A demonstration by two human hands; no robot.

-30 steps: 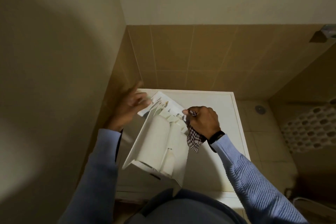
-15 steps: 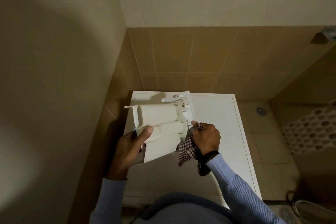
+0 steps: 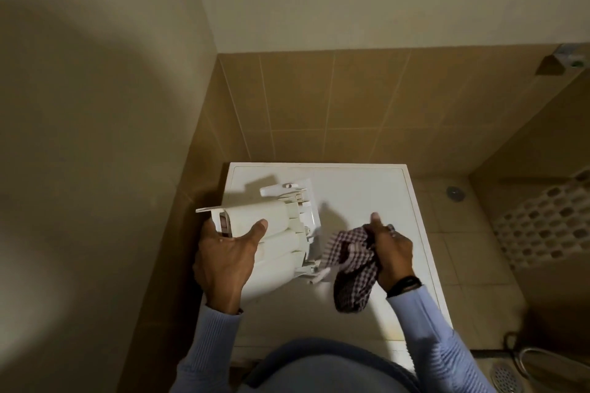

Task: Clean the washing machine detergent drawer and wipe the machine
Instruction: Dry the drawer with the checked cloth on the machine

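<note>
1. Head view: you hold the drawer (image 3: 271, 246) underside up over the washing machine (image 3: 367, 195) top, left side. Your L hand (image 3: 223, 258) grips its end, thumb on the shell.
2. R hand (image 3: 391, 252) fingers bunch the checked cloth (image 3: 351, 268) just beside the drawer.
3. Handling: prob. light, stiff plastic, slick if wet. Thin ribs & clips look breakable, so hold the body.
4. No brand or writing legible.
</note>
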